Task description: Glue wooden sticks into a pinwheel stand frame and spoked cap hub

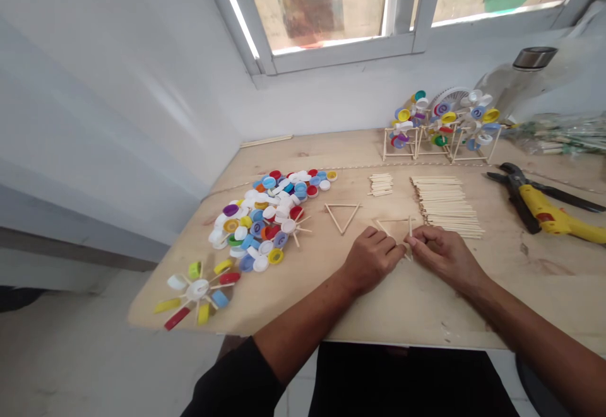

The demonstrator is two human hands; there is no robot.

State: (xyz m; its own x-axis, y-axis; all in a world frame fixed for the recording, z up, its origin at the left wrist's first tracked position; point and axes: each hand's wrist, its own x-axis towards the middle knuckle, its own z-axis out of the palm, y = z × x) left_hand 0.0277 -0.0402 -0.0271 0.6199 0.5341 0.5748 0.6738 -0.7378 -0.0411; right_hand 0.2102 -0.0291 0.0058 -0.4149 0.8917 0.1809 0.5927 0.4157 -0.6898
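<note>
Wooden sticks (409, 235) form an open triangle toward the table's (478, 316) front edge, each pinched in the fingertips of the left hand (372, 259) and right hand (445, 256), which are close together. A finished stick triangle (341, 217) lies just left of them, beside a heap of coloured bottle caps (269, 215). A stacked pile of loose sticks (447, 205) sits just beyond the right hand.
</note>
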